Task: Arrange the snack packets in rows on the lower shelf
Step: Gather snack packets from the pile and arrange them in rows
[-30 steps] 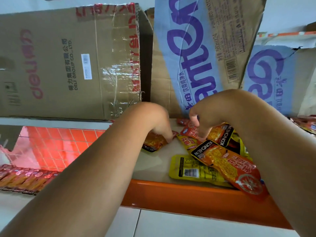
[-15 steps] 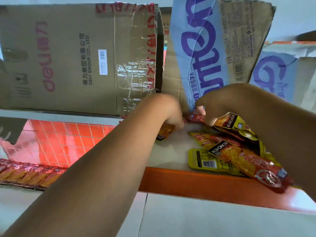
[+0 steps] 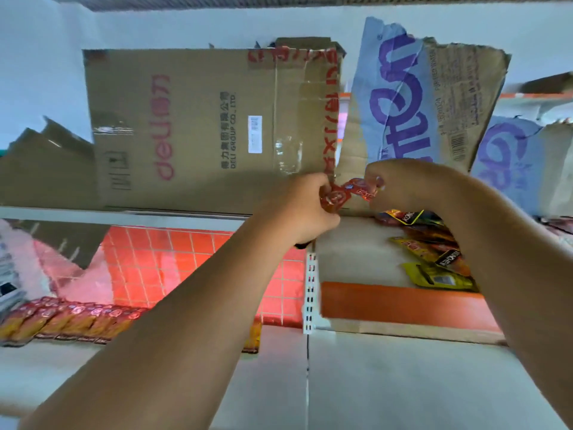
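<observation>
Both hands on one crinkly red foil snack packet (image 3: pixel 348 193)
Left hand (image 3: pixel 305 209) and right hand (image 3: pixel 403 184) each pinch an end, long axis running left-right (right end slightly higher), held over the far side of the orange-fronted white shelf (image 3: pixel 403 302), beside the loose pile of yellow and red packets (image 3: pixel 434 259).

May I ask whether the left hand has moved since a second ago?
Yes: the left hand has risen off the white, orange-fronted shelf board, gripping a red snack packet with the right hand.
</observation>
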Motion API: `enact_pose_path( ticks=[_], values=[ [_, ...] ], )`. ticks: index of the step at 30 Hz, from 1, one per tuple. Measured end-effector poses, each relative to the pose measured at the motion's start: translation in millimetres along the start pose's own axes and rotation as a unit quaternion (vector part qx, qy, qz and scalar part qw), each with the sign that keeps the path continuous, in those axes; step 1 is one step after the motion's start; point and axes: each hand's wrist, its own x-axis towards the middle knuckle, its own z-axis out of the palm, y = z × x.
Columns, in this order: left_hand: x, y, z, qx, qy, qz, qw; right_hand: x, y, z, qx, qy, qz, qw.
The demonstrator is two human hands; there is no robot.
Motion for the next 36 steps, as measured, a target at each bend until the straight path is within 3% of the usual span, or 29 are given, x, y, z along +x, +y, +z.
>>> enact_pose_path(
  ticks=[5,15,23,29,36],
  values=[
    [-54.8,-48.5,-51.5,-0.008,0.079,0.018,0.997,-35.5,-78.1,19.2,0.173,0.082,-0.042,0.981],
    [-156.7,-177.8,-133.5,0.070,0.168,-0.029,0.983,-61.1,-233.3,80.1,0.305,0.123,-0.075,0.942],
    [-219.6,-269.4,-141.9,0.078,0.219,-0.041,0.972,-50.4,-314.7,166.0,0.424,0.096,-0.108,0.894],
    [-232.3,-326.6,-128.8,0.080,0.210,-0.079,0.971,-16.0,-350.7,227.0,0.467,0.078,-0.121,0.872],
    [-225.3,-395.2,-103.8,0.086,0.212,-0.166,0.959,36.0,-381.1,296.5,0.463,0.047,-0.141,0.874]
  ],
)
